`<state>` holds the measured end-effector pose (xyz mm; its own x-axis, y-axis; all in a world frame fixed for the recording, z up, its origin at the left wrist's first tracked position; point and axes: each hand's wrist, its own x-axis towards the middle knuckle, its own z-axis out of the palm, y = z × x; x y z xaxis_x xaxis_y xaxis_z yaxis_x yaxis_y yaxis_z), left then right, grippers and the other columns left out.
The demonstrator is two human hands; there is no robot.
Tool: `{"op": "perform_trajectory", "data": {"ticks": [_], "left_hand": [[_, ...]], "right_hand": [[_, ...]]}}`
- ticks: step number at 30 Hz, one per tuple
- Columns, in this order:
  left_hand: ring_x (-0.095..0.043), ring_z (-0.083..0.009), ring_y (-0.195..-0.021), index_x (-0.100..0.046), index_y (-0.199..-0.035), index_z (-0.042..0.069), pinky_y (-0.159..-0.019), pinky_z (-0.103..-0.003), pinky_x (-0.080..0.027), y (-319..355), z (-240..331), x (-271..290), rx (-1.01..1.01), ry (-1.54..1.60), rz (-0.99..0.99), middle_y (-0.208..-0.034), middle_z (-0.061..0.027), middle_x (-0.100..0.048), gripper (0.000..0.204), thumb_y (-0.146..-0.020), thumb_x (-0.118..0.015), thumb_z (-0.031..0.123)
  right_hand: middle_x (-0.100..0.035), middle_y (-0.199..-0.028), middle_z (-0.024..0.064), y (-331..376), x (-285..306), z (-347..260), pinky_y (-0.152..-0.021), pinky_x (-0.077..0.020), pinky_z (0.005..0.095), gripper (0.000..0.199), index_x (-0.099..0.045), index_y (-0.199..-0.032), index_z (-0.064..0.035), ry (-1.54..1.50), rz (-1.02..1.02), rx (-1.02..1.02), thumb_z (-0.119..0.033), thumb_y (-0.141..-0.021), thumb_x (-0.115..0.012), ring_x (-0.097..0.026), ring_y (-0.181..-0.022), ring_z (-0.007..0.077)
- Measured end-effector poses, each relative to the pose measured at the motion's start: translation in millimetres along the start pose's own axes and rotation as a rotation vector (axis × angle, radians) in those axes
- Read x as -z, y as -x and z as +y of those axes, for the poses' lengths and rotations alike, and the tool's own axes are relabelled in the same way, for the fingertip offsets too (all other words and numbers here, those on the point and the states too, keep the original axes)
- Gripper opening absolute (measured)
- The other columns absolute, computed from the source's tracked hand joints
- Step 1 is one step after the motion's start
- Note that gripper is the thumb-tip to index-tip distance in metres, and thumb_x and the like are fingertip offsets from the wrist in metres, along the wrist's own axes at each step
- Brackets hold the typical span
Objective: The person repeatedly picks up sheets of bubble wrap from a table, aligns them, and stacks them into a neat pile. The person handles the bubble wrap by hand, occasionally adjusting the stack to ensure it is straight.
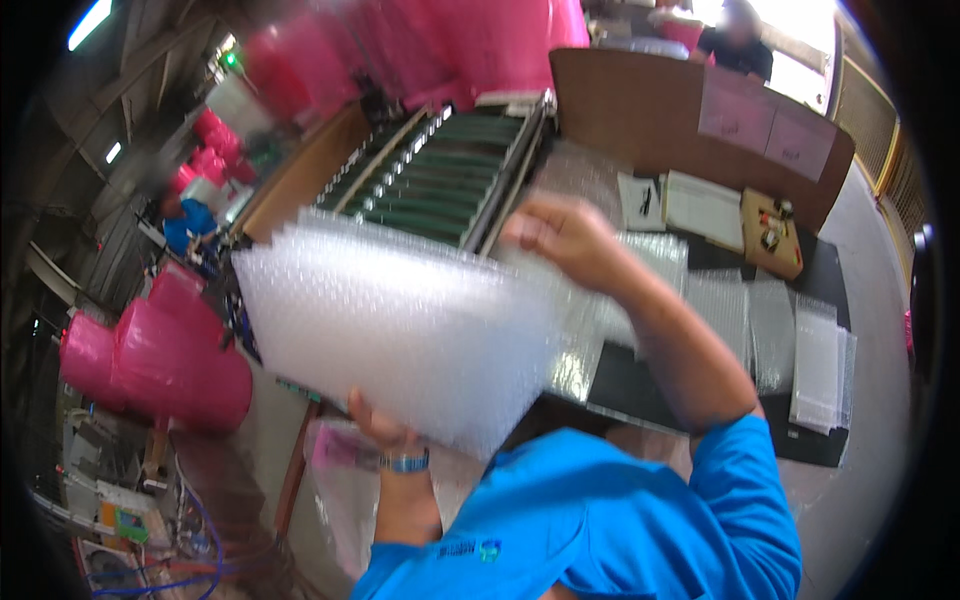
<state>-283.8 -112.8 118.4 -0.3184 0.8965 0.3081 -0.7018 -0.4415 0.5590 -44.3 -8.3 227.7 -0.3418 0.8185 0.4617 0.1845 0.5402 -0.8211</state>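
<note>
A thick stack of clear bubble-wrap sheets is tilted up in front of me, its upper left edges slightly fanned. My left hand grips the stack's lower edge, thumb showing on the near face and the other fingers mostly hidden behind it. My right hand is raised by the stack's upper right corner, a little blurred. Its fingers are curled closed; whether anything is inside them is hidden. Beneath the right forearm, more bubble-wrap pieces lie on the black tabletop.
A roller conveyor runs away beyond the stack. Clipped papers and a shallow cardboard box of small items lie at the table's back, before a brown partition. Pink wrapped rolls stand left. Two people are farther off.
</note>
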Motion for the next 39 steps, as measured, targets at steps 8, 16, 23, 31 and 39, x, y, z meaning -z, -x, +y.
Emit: {"op": "perform_trajectory", "data": {"ticks": [8,16,23,31,39], "left_hand": [[-0.041,-0.0303,-0.110,-0.032,-0.126,0.002,-0.090,-0.043,-0.035,-1,13,14,-0.055,-0.231,0.034,-0.123,-0.0147,-0.040,0.073,-0.071,-0.052,0.045],[-0.041,-0.0287,-0.109,-0.034,-0.124,0.004,-0.089,-0.042,-0.036,6,22,31,-0.054,-0.238,-0.044,-0.122,-0.0141,-0.041,0.067,-0.072,-0.053,0.042],[-0.041,-0.0292,-0.109,-0.034,-0.125,0.000,-0.089,-0.042,-0.036,10,14,53,-0.113,-0.359,0.035,-0.122,-0.0156,-0.041,0.069,-0.074,-0.050,0.044],[-0.043,-0.0285,-0.107,-0.036,-0.123,0.000,-0.087,-0.040,-0.037,10,17,67,-0.156,-0.353,0.014,-0.121,-0.0154,-0.042,0.066,-0.074,-0.049,0.042],[-0.043,-0.0282,-0.107,-0.036,-0.123,-0.001,-0.088,-0.040,-0.037,9,19,66,-0.210,-0.492,0.011,-0.121,-0.0150,-0.042,0.068,-0.074,-0.049,0.044]], "right_hand": [[-0.049,-0.058,0.0035,16,-45,20,-0.053,-0.0416,0.0274,0.028,-0.052,-0.075,-0.0023,-0.093,0.009,-0.079,-0.028,-0.086,-0.052,-0.048,-0.057,0.0130],[-0.047,-0.059,0.0009,0,-29,25,-0.052,-0.0382,0.0219,0.030,-0.049,-0.066,-0.0067,-0.511,0.142,-0.116,-0.029,-0.085,-0.053,-0.045,-0.056,0.0088],[-0.055,-0.069,0.0052,9,-58,37,-0.058,-0.0430,0.0254,0.022,-0.054,-0.080,-0.0021,-0.384,0.059,-0.108,-0.023,-0.085,-0.054,-0.053,-0.061,0.0149],[-0.048,-0.064,0.0002,10,-40,43,-0.053,-0.0402,0.0210,0.028,-0.050,-0.076,-0.0047,-0.538,0.159,-0.134,-0.031,-0.085,-0.053,-0.046,-0.052,0.0083],[-0.045,-0.060,0.0009,23,-47,48,-0.053,-0.0435,0.0233,0.029,-0.044,-0.068,-0.0075,-0.749,0.187,-0.229,-0.027,-0.088,-0.049,-0.050,-0.052,0.0107]]}}
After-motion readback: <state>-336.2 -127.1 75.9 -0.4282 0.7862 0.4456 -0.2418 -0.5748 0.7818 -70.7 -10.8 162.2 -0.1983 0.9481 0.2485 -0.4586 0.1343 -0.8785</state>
